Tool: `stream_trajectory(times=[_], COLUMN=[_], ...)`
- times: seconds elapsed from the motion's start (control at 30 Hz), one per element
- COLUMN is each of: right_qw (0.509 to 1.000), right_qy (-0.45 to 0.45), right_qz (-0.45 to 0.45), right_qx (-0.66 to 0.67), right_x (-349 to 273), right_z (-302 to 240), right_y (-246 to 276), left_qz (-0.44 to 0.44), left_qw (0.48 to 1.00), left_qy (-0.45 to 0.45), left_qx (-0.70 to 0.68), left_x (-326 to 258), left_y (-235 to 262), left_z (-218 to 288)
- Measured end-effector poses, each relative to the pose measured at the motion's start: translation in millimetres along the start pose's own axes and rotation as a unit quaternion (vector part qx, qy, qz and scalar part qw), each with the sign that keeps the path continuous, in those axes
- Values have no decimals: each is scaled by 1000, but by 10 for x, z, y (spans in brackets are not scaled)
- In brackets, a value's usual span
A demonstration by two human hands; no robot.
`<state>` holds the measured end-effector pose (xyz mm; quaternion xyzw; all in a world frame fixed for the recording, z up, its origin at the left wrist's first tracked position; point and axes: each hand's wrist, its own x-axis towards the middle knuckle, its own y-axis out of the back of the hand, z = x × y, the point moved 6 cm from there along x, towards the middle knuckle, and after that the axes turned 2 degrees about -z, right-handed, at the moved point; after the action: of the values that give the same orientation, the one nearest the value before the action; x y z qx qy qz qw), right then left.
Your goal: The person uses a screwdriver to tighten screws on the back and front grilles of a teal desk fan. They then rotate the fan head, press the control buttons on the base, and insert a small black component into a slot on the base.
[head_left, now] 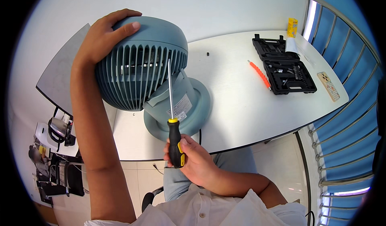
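Observation:
A grey-blue round desk fan [140, 71] rests tilted on a white table [241, 105], its slatted rear grille facing me and its round base [197, 105] behind it. My left hand [106, 35] grips the top of the fan housing. My right hand [193, 157] holds a screwdriver [173, 117] by its black and yellow handle. The long metal shaft points up, and its tip reaches the grille slats near the fan's motor housing.
An open black tool case [283, 67] with bits lies at the table's right, an orange flexible extension [259, 74] beside it. A yellow box [292, 26], a beige remote [329, 86] and a small dark screw [208, 53] also lie there. Metal railing [341, 117] stands at the right; a cluttered shelf [56, 153] at the lower left.

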<state>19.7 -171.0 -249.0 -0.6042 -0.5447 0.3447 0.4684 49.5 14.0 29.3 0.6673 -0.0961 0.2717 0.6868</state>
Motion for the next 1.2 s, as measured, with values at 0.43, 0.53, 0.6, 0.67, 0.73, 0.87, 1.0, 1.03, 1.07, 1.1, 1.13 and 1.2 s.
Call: stream_trajectory(times=[0.43,0.53,0.6,0.67,0.73,0.87,1.0,1.03,1.07,1.1,1.13,1.2], right_qw=[999,1000,1000,1000,999,999,999,999,998,998,999,998], right_qy=[6,16,6,-29,-27,31,41,47,53,59,38,-4], right_qz=[1,4,2,-2,0,-23,-33,-23,-13,-3,1,8], right_qx=[-33,-2,7,-11,-18,22,-3,-10,-17,-24,-35,-57], right_x=[-47,-19,-9,-15,-10,-32,-37,-33,-26,-23,-20,-17], right_z=[-71,-35,-26,-54,-69,-127,-105,-106,-109,-118,-108,-103], right_y=[-44,-7,13,33,22,-15,44,49,46,43,31,9], left_qz=[-20,-2,7,10,7,5,5,4,3,2,1,1], left_qw=[1000,1000,1000,1000,1000,1000,1000,1000,1000,1000,1000,1000], left_qy=[9,-8,-15,-16,-12,-10,-9,-10,-11,-11,-10,-9], left_qx=[-10,4,9,7,2,-2,-1,-5,-8,-8,-8,-8], left_x=[-7,-3,-2,0,-1,-1,0,0,2,3,3,3], left_y=[-8,11,9,5,-4,-5,-1,-1,-2,-3,-4,-4], left_z=[15,-2,-23,-33,-32,-34,-32,-30,-27,-30,-34,-42])
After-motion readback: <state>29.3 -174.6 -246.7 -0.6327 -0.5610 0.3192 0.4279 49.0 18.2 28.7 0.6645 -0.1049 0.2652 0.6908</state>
